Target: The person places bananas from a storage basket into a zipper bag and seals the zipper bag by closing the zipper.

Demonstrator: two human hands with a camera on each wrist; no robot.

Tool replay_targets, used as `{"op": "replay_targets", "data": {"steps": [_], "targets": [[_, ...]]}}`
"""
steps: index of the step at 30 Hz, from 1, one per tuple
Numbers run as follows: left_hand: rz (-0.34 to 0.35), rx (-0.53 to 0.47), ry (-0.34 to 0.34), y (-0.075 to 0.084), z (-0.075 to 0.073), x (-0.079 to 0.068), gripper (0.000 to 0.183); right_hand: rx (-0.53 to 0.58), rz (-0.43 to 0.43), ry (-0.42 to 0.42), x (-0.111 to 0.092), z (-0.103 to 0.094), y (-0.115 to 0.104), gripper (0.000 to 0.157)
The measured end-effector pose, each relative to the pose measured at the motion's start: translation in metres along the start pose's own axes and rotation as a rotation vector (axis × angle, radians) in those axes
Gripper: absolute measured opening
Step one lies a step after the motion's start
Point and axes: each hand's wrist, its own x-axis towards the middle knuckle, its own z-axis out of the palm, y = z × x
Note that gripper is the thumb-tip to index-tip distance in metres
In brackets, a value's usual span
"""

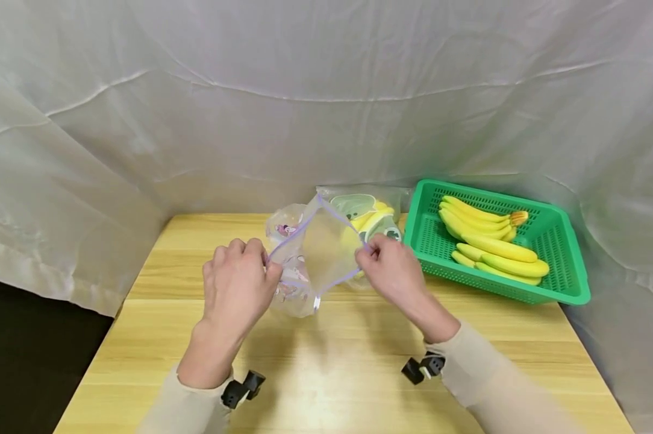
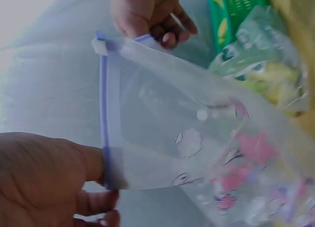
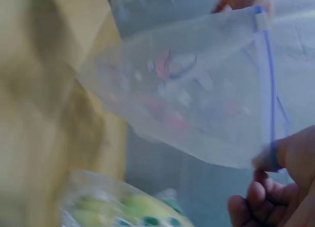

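Observation:
A clear slider zip bag [image 2: 162, 109] with purple zip edges and pink cartoon print is spread at its mouth between both hands. My left hand [image 1: 237, 283] pinches the left side of the mouth between thumb and fingers. On the opposite side, my right hand [image 1: 394, 268] pinches the other purple edge. A white slider [image 2: 100, 46] sits at one end of the zip. Behind the mouth, a second clear bag [image 1: 353, 205] with green and white print lies with yellow bananas inside, partly hidden by the held bag. Pink-printed clear plastic [image 1: 287, 217] shows beside my left hand.
A green plastic basket [image 1: 500, 283] stands at the back right of the wooden table [image 1: 326, 374], holding several yellow bananas [image 1: 505, 247]. Grey-white cloth [image 1: 326, 90] hangs behind and along the sides. A dark area [image 1: 28, 349] lies past the table's left edge.

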Motion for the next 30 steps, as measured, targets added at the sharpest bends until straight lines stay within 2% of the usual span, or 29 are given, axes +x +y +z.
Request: {"op": "replay_targets", "data": {"steps": [5, 10, 13, 16, 18, 20, 21, 23, 27, 29, 30], "targets": [[0.033, 0.059, -0.081, 0.008, -0.011, 0.002, 0.014, -0.074, -0.129, -0.058, 0.009, -0.015, -0.010, 0.028], [0.085, 0.097, -0.151, 0.013, -0.002, 0.015, 0.019, -0.215, -0.270, -0.068, 0.012, -0.009, -0.012, 0.036], [0.029, 0.143, -0.224, 0.002, 0.001, 0.026, 0.022, -0.347, -0.250, -0.114, 0.016, -0.013, -0.003, 0.035], [-0.052, 0.197, -0.376, -0.010, -0.002, 0.032, 0.029, -0.429, -0.220, -0.203, 0.018, -0.026, 0.004, 0.033], [-0.064, 0.217, -0.459, -0.011, -0.005, 0.031, 0.033, -0.430, -0.223, -0.246, 0.018, -0.035, 0.003, 0.032], [-0.030, 0.225, -0.485, -0.005, -0.007, 0.027, 0.035, -0.420, -0.251, -0.260, 0.016, -0.043, -0.003, 0.031], [0.001, 0.222, -0.467, 0.000, -0.006, 0.025, 0.035, -0.425, -0.275, -0.251, 0.014, -0.046, -0.006, 0.031], [0.081, 0.210, -0.389, 0.012, -0.003, 0.023, 0.035, -0.457, -0.336, -0.200, 0.011, -0.048, -0.013, 0.029], [0.319, 0.178, -0.095, 0.024, 0.018, 0.030, 0.022, -0.596, -0.551, -0.021, 0.009, -0.039, -0.014, 0.028], [0.409, 0.180, 0.033, 0.024, 0.031, 0.035, 0.018, -0.662, -0.662, 0.059, 0.008, -0.033, -0.007, 0.028], [0.430, 0.180, 0.077, 0.022, 0.037, 0.038, 0.017, -0.687, -0.705, 0.092, 0.008, -0.030, -0.004, 0.028]]}}
